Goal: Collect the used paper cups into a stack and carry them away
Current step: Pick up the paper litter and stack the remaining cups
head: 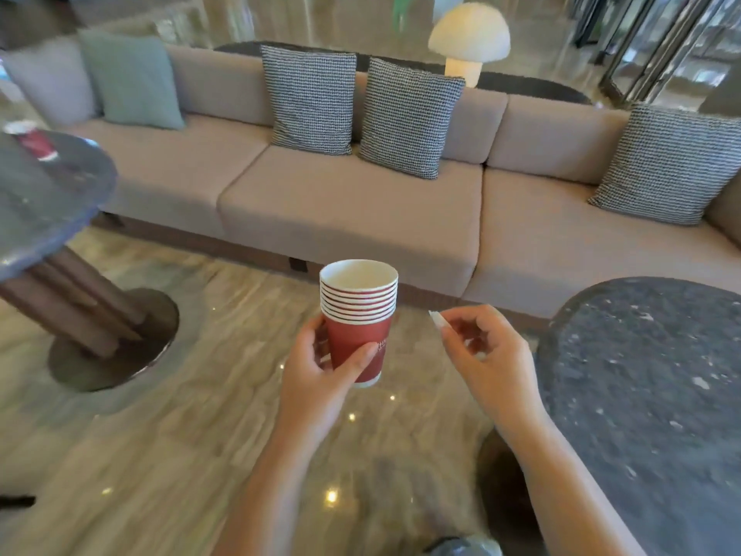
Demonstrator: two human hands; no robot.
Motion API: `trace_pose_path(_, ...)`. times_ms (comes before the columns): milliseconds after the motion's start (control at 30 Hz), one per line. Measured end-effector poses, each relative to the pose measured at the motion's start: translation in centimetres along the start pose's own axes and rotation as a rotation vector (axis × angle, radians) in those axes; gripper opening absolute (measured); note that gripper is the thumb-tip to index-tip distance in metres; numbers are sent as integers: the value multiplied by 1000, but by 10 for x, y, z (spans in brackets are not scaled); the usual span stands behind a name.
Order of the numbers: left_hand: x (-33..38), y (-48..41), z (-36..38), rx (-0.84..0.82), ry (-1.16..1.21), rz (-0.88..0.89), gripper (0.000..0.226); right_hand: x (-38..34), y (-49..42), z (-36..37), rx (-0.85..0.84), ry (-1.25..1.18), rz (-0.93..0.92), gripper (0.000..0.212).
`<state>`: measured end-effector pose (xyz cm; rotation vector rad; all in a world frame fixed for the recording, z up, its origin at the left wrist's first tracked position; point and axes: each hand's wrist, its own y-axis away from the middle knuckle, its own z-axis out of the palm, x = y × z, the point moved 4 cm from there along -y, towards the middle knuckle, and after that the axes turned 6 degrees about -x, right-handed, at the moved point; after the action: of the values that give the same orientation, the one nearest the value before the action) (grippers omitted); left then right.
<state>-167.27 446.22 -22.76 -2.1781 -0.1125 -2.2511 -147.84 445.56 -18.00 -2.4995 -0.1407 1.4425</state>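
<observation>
The stack of red paper cups (357,339) stands nearly upright in mid-air over the marble floor (192,395), long axis vertical, open mouth up, base leaning slightly right. The left hand (320,379) grips its lower wall, thumb and fingers curled round it. The right hand (485,355) hovers just beside, fingers loosely curled on nothing. Another red cup (36,142), blurred, sits on the round table (60,202) at left; a dark speckled table (641,375) lies right, a beige sofa (349,202) beyond.

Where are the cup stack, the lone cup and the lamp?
cup stack (357,335), head view, red side of the bottom cup
lone cup (36,144), head view, its red side
lamp (469,32), head view, its white shade
</observation>
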Motion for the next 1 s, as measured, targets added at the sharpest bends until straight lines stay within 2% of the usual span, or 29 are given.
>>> trace_pose_path(467, -15, 19, -144, 395, 14, 2, 69, -54, -42, 141, -356, -88, -152, 22)
trace_pose_path(567, -21, 10, -166, 485, 45, -28, 67, -60, -63, 172, -418, -114, -187, 18)
trace_pose_path(800, -30, -57, -205, 603, 18, -84, 59, -67, -148, 237, -533, -157, -202, 16)
trace_pose_path(1000, -2, -148, -241, 673, 20, -49, 75, -77, -237, 285, -609, -219, -211, 18)
